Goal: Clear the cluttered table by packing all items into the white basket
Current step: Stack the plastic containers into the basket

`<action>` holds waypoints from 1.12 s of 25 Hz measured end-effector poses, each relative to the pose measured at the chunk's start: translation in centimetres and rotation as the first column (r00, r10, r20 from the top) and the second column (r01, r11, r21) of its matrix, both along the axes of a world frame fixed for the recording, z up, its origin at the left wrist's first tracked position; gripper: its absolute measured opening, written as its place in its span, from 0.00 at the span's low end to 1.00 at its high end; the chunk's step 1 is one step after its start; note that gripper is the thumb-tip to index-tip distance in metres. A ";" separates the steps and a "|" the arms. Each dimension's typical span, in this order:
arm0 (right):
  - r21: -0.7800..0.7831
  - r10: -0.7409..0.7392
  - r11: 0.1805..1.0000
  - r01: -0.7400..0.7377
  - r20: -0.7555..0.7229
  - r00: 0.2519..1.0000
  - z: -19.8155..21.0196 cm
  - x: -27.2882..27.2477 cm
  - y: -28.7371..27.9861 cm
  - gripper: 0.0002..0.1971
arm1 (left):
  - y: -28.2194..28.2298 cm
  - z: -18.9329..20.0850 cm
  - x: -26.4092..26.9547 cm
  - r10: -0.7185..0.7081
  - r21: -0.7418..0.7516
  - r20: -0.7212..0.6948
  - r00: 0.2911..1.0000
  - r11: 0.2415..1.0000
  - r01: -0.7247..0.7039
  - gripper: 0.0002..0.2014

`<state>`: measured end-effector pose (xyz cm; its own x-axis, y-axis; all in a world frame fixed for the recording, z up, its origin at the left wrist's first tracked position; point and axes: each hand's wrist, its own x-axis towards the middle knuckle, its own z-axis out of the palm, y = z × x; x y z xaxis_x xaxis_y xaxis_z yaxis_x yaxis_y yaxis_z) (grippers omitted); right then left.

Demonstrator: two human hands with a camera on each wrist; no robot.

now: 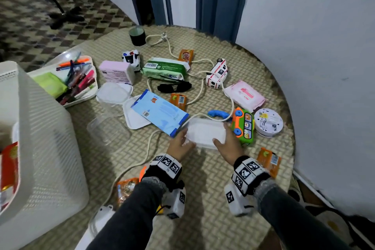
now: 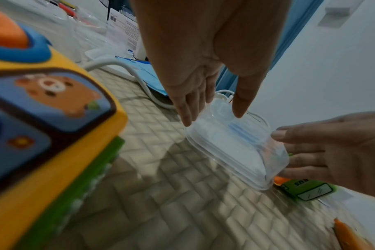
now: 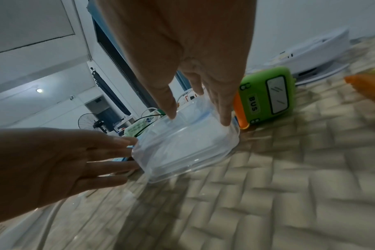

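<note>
Clear plastic box (image 1: 206, 135), upside down in the lower centre of the head view, sits on the woven table mat (image 1: 203, 178) between both hands. The left hand (image 1: 179, 145) lies against its left end with fingers straight, fingertips (image 3: 120, 140) touching the side wall. The right hand (image 1: 228, 144) lies against its right end, fingers extended; the right wrist view shows the thumb and fingers (image 3: 224, 116) pressed on the far rim. Neither hand curls round the box. The box rests flat on the mat.

At the bottom of the head view, both wrists carry black-and-white marker bands. An orange snack packet (image 1: 125, 187) lies lower left of the left wrist, another orange packet (image 1: 269, 161) right of the right wrist. A white rope (image 1: 142, 160) runs across the mat.

Just right of the box stands a green and orange toy bus (image 1: 244, 127), touching or nearly touching the right hand. A round white disc (image 1: 267, 123) lies beside it. Left of the box lies a blue packet (image 1: 160, 114).

The white basket (image 1: 40, 138) stands at the left edge of the frame, well apart from the box. A red item (image 1: 9, 166) is inside it.

Farther up are a pink packet (image 1: 244, 95), a white toy ambulance (image 1: 217, 73), a green wipes pack (image 1: 165, 68) and a tray of pens (image 1: 77, 79).
</note>
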<state>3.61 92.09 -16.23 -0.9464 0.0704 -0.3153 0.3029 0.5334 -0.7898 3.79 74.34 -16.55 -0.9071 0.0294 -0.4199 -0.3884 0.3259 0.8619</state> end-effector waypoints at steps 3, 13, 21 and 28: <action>0.028 0.002 1.000 -0.001 -0.023 1.000 -0.6 0.0 0.2 0.36 | 0.3 0.0 0.2 0.043 -0.027 -0.034 0.998 0.999 -0.044 0.30; -0.228 -0.122 0.971 0.077 -0.191 0.974 1.4 2.4 0.0 0.32 | -0.5 3.3 5.2 0.229 0.013 -0.263 0.937 0.972 -0.234 0.31; -0.490 -0.121 0.871 -0.013 -0.241 0.963 3.2 5.2 -2.0 0.16 | -1.8 5.3 10.4 0.490 0.180 -0.268 0.830 0.871 -0.457 0.29; -0.601 -0.099 0.800 0.003 -0.127 0.987 4.4 7.9 -4.4 0.19 | -4.9 5.7 14.8 0.674 0.245 -0.173 0.718 0.735 -0.632 0.29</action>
